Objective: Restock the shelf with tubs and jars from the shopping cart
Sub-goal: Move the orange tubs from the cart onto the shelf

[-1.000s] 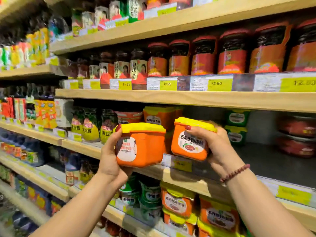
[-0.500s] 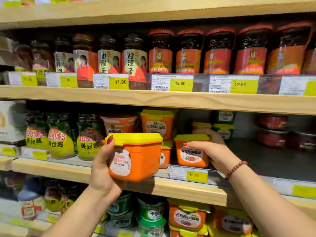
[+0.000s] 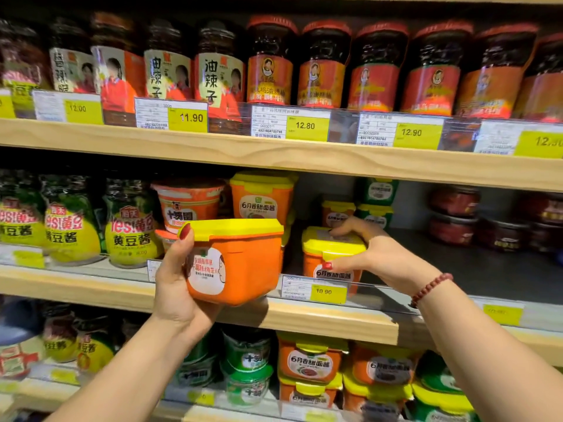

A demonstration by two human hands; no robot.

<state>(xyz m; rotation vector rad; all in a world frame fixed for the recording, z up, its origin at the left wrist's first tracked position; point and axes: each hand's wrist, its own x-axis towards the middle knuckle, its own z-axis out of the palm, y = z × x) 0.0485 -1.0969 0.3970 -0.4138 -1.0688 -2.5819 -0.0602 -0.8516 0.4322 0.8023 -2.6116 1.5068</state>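
My left hand (image 3: 175,287) grips an orange tub with a yellow lid (image 3: 237,263), held in the air just in front of the middle shelf's wooden edge (image 3: 304,318). My right hand (image 3: 368,254) holds a second orange tub (image 3: 327,257) that stands on the middle shelf, fingers over its yellow lid and thumb on its front label. More orange tubs (image 3: 262,196) are stacked behind and left of it. The shopping cart is out of view.
Green-lidded tubs (image 3: 376,205) and dark red tubs (image 3: 454,214) sit at the back right of the middle shelf, with bare grey shelf (image 3: 441,269) in front. Yellow soybean jars (image 3: 131,229) stand left. Chili sauce jars (image 3: 323,65) line the shelf above; more tubs fill the shelf below.
My right hand has carried its tub onto the middle shelf and set it down, fingers now over the lid. The left hand's tub stays in front of the shelf edge. The camera moved closer.
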